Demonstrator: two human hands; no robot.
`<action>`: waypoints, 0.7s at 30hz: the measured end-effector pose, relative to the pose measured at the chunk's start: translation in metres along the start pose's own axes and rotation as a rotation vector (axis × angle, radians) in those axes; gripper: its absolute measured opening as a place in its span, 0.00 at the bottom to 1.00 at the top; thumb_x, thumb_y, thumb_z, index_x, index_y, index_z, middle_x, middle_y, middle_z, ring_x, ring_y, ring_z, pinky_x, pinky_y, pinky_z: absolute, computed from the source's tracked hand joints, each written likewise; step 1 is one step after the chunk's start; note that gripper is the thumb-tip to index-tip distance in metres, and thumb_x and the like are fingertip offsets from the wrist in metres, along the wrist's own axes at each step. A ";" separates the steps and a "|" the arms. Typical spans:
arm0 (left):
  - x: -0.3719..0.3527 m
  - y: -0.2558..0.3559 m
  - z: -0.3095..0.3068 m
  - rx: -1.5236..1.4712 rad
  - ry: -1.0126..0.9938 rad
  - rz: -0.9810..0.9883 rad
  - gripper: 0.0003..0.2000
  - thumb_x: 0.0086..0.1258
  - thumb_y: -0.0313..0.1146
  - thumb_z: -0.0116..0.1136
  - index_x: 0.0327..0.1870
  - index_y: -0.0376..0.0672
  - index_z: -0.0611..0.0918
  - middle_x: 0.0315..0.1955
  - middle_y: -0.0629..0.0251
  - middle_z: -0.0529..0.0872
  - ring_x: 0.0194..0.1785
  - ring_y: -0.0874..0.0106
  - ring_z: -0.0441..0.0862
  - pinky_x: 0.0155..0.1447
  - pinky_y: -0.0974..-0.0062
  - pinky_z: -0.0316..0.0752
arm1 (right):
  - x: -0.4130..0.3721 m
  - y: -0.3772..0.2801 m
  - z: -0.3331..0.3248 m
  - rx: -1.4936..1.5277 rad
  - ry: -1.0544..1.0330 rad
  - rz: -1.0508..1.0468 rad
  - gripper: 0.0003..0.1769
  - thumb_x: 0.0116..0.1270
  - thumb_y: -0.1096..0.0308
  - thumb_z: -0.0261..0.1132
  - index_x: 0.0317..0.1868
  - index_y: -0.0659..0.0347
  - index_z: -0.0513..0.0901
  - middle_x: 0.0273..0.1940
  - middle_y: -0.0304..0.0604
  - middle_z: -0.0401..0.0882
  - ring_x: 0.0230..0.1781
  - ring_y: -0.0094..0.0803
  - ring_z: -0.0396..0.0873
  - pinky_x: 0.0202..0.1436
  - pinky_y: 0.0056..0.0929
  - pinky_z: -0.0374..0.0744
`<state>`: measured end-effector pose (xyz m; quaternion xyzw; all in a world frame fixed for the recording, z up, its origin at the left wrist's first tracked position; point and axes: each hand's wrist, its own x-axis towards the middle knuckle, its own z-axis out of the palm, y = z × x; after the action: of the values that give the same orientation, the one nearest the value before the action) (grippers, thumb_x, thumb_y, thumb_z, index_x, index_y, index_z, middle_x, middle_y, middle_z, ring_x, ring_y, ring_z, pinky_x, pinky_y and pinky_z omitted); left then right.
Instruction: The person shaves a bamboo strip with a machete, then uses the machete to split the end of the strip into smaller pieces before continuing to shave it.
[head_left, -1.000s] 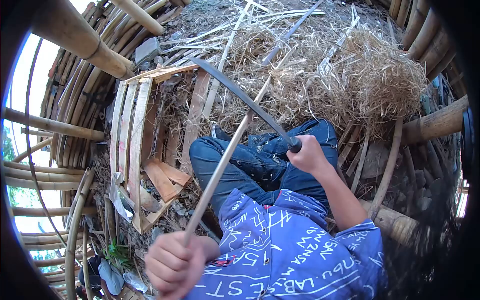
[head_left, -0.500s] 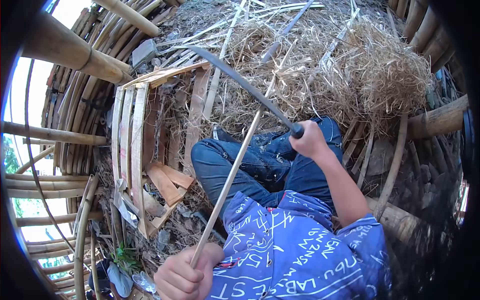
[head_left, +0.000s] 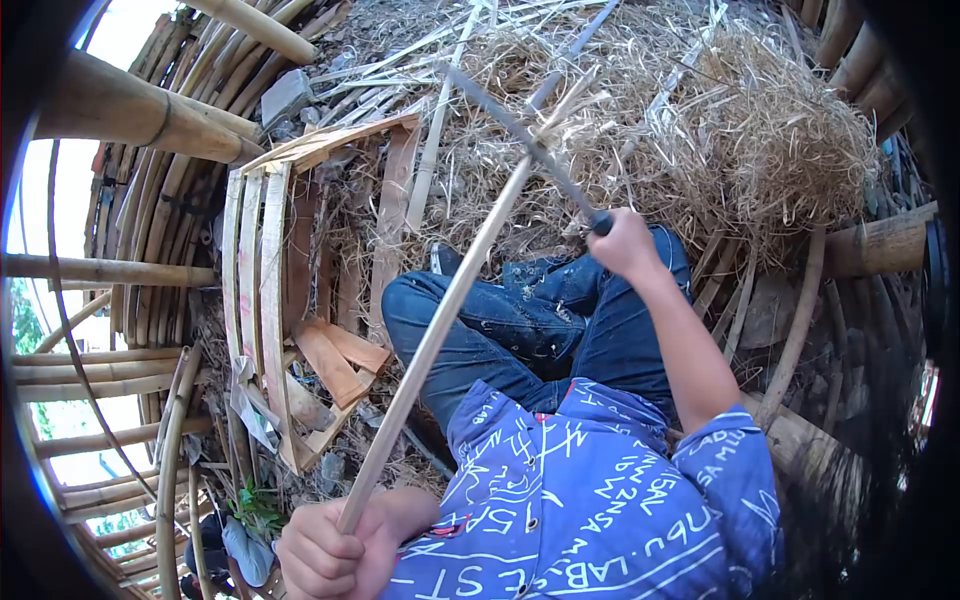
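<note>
My left hand [head_left: 335, 550] is wrapped round the lower end of a long pale bamboo strip [head_left: 440, 325]. The strip slants up across my lap, and thin curled shavings cling near its far end. My right hand [head_left: 630, 243] grips the black handle of a long, slightly curved knife [head_left: 500, 115]. Its blade crosses the strip near the shavings and appears to touch it. The blade's tip points up and to the left and is a little blurred. My crossed legs in blue jeans lie beneath.
A broken wooden crate [head_left: 265, 290] lies to the left, with loose wood pieces [head_left: 340, 360] in it. Shavings [head_left: 770, 140] are heaped ahead and to the right. Bamboo poles [head_left: 110, 270] form the wall at left. A grey block [head_left: 287, 96] lies beyond the crate.
The knife has slid along the strip toward its far end, away from me. My left hand has moved slightly left and down with the strip, which looks turned to a broader face.
</note>
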<state>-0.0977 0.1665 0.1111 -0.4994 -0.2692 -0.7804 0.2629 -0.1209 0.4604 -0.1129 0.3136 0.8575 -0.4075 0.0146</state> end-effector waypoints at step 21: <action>-0.012 0.014 -0.008 0.104 0.169 0.040 0.18 0.71 0.44 0.49 0.19 0.53 0.62 0.11 0.84 0.57 0.11 0.89 0.51 0.18 0.87 0.45 | -0.157 -0.132 -0.015 0.381 -0.559 -0.758 0.13 0.43 0.61 0.69 0.29 0.57 0.79 0.23 0.48 0.81 0.27 0.48 0.81 0.34 0.44 0.80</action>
<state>-0.0889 0.1532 0.0994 -0.4228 -0.2763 -0.7991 0.3261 -0.0637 0.3262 0.0329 -0.1438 0.7849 -0.6016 0.0372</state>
